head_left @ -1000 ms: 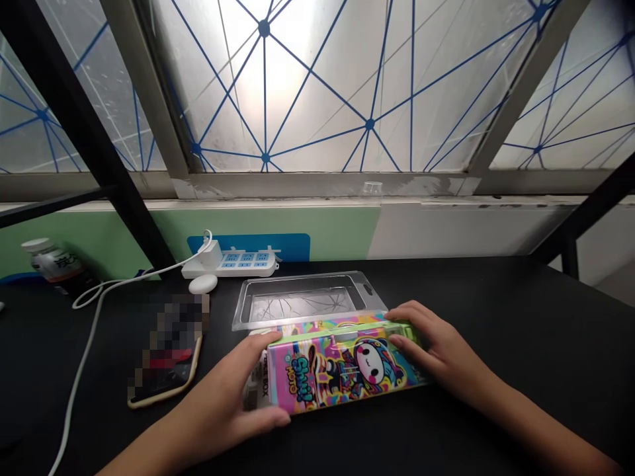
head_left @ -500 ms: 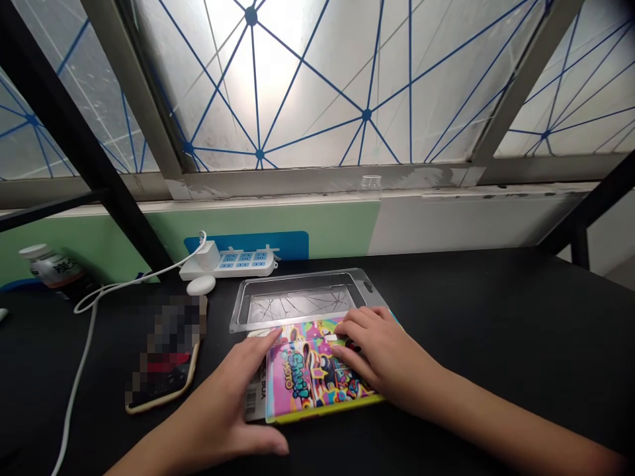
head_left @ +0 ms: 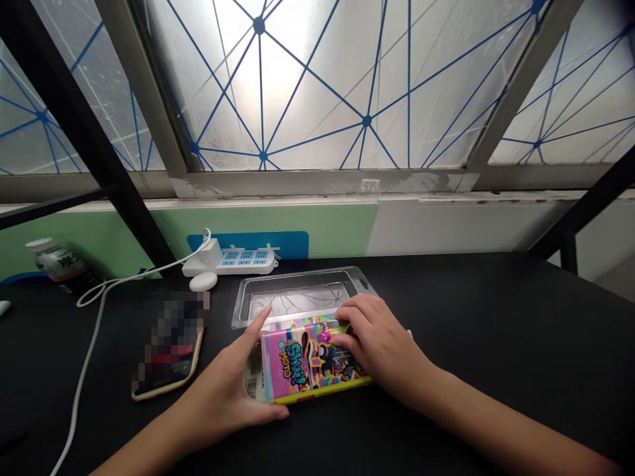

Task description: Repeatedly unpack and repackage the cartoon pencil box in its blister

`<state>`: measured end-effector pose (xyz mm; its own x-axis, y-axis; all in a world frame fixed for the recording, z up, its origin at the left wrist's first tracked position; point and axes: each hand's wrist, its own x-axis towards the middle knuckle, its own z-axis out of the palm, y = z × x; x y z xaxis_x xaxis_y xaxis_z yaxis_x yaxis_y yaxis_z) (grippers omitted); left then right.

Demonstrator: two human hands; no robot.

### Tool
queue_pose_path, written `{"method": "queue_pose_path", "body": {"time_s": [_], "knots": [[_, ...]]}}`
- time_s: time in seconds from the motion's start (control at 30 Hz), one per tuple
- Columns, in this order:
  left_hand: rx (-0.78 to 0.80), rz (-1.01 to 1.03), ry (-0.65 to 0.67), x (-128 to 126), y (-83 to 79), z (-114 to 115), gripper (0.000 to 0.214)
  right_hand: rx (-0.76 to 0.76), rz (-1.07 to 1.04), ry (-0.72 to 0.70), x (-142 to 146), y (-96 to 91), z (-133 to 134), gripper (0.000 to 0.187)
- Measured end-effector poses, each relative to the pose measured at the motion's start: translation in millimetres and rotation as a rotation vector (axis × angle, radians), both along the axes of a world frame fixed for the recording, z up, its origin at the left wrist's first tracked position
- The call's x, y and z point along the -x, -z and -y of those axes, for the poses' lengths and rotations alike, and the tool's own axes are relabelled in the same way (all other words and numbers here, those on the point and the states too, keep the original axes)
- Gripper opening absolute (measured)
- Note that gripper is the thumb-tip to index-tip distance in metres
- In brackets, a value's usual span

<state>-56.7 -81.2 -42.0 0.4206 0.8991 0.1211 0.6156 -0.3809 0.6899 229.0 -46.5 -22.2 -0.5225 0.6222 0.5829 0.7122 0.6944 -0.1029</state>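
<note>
A flat, colourful cartoon-printed box (head_left: 310, 360), pink with a yellow front edge, lies on the dark table in front of me. A card with a barcode (head_left: 252, 383) shows under its left end. My right hand (head_left: 374, 344) is closed over the right part of the box, fingertips curled at its far edge and thumb on the printed face. Around the left end, my left hand (head_left: 235, 377) has thumb and forefinger spread wide, the thumb by the front corner. Just behind lies a clear plastic blister tray (head_left: 243, 301), partly covered by my right hand.
On the left lie a phone (head_left: 171, 370) and a white charging cable (head_left: 84, 370). A white power strip (head_left: 238, 261) and a small round white object (head_left: 203, 282) sit farther back. A white-capped bottle (head_left: 62, 264) stands at the far left, beside a black metal post (head_left: 114, 178).
The printed box's front edge has shifted away from me. My left forefinger has risen toward the tray, and the left thumb has come up to the box's front corner. The view has shifted slightly.
</note>
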Motion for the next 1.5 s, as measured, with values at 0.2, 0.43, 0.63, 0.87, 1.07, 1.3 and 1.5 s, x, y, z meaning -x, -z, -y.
{"method": "queue_pose_path", "body": {"time_s": [0.2, 0.43, 0.63, 0.87, 1.07, 1.3, 1.5], "knots": [[-0.104, -0.079, 0.049, 6.0, 2.4, -0.7, 0.078, -0.228, 0.045, -0.208, -18.6, -13.9, 32.2, 0.016], [0.014, -0.099, 0.157, 28.5, -2.9, -5.0, 0.062, 0.098, 0.242, -0.359, -63.1, -12.5, 61.8, 0.049], [0.03, -0.154, 0.083, 22.4, -2.8, -4.7, 0.065, 0.318, 0.188, -0.136, -100.4, 8.1, 47.9, 0.09], [0.107, -0.174, 0.077, 17.7, -1.1, -2.0, 0.066, 0.632, -0.08, 0.021, -113.9, 34.1, 35.4, 0.075], [0.241, -0.008, 0.02, 22.2, -1.4, -3.8, 0.068, 0.745, -0.339, 0.057, -109.2, 26.6, 28.2, 0.061], [0.16, 0.023, 0.022, 14.3, 6.7, -3.0, 0.099, 0.711, -0.232, 0.144, -105.2, 35.5, 28.6, 0.084], [-0.115, 0.119, -0.07, -4.8, 0.8, 9.2, 0.096, 0.579, -0.358, 0.094, -102.4, 17.4, 30.1, 0.076]]}}
